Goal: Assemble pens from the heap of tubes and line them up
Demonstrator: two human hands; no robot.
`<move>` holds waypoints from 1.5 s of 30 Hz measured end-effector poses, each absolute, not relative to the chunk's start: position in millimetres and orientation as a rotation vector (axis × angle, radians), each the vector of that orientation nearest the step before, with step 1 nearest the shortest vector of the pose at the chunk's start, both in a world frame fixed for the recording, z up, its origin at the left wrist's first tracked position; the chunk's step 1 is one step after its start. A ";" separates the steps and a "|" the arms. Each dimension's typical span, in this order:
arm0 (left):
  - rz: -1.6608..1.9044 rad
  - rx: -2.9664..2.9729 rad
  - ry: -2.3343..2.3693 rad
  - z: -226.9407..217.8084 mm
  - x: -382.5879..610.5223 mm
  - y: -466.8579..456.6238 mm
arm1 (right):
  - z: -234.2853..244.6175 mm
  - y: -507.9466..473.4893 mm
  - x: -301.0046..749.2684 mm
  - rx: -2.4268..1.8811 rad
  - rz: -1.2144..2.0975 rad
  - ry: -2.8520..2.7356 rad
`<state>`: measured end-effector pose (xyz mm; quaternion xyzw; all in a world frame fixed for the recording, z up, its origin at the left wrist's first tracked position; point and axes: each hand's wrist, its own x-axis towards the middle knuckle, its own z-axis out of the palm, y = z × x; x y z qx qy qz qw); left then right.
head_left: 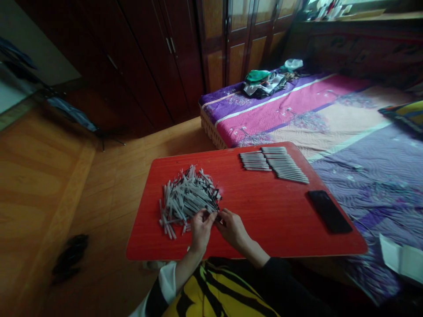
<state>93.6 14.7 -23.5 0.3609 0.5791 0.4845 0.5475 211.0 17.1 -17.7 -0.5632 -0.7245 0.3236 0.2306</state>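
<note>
A loose heap of thin grey-white sticks (190, 193), some with dark ends, lies on the left half of the red table (251, 211). At the heap's near right edge my left hand (201, 229) and my right hand (233, 226) meet, fingertips pinched together. What sits between the fingers is small and mostly hidden; I cannot make it out. Similar sticks are laid side by side in two groups at the far right of the table, a smaller group (255, 161) and a larger group (284, 164).
A black phone (329, 211) lies near the table's right edge. Beyond the table stands a bed (284, 119) with a pile of clothes (266, 82). Dark wardrobes (155, 57) line the back. Dark footwear (71, 257) rests on the floor at left.
</note>
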 end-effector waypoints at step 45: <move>0.972 0.517 1.690 -59.1 41.1 -55.8 | -156.5 117.0 282.5 -2.135 0.694 -2.161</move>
